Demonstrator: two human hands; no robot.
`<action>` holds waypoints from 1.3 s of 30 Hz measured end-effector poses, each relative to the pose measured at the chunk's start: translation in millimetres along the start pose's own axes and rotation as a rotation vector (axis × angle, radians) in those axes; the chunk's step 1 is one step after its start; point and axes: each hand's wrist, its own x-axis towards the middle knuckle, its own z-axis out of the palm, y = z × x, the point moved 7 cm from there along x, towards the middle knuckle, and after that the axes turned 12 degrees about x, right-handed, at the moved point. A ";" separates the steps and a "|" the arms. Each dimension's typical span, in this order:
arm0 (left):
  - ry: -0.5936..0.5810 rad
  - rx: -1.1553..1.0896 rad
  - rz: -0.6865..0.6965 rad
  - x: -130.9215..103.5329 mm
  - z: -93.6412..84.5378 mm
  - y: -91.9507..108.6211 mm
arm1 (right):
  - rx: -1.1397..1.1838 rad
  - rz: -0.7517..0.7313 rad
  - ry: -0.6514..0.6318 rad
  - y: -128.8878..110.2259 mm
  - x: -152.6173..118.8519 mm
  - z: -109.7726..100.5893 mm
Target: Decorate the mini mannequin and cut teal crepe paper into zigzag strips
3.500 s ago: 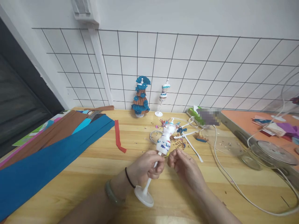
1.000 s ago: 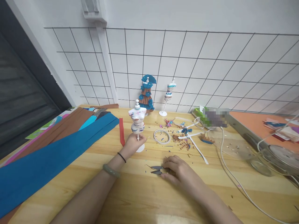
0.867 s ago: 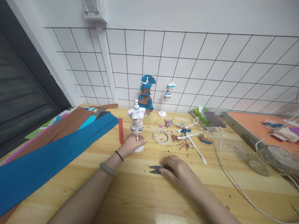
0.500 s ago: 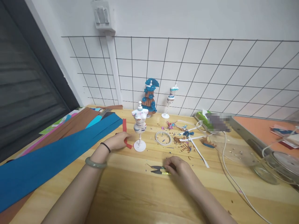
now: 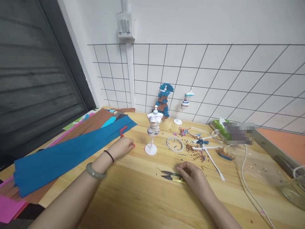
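My left hand (image 5: 121, 148) is closed on a red paper strip (image 5: 123, 131); part of the strip sticks up behind the knuckles and a bit shows at the fingertips. Just right of it a small white dress-form mannequin (image 5: 153, 123) stands upright on a round base. My right hand (image 5: 192, 173) has its thumb and fingers round the handle end of black-bladed thread snips (image 5: 170, 176), which lie low at the table, blades pointing left. The palm side of this hand is partly hidden.
Blue crepe paper (image 5: 71, 159) and other coloured sheets cover the left side. Behind stand a blue-and-brown dressed mannequin (image 5: 163, 103) and another small mannequin (image 5: 185, 104). A tape roll (image 5: 175, 144), paper scraps (image 5: 196, 154), white strips and a cable (image 5: 243, 178) lie to the right.
My left hand has moved left, away from the mannequin, with the red strip. The view has turned a little to the left; my right hand stays at the thread snips.
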 end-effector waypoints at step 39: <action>0.287 -0.166 -0.018 21.7 35.0 21.4 | -0.191 -0.143 -0.134 -54.6 86.1 88.0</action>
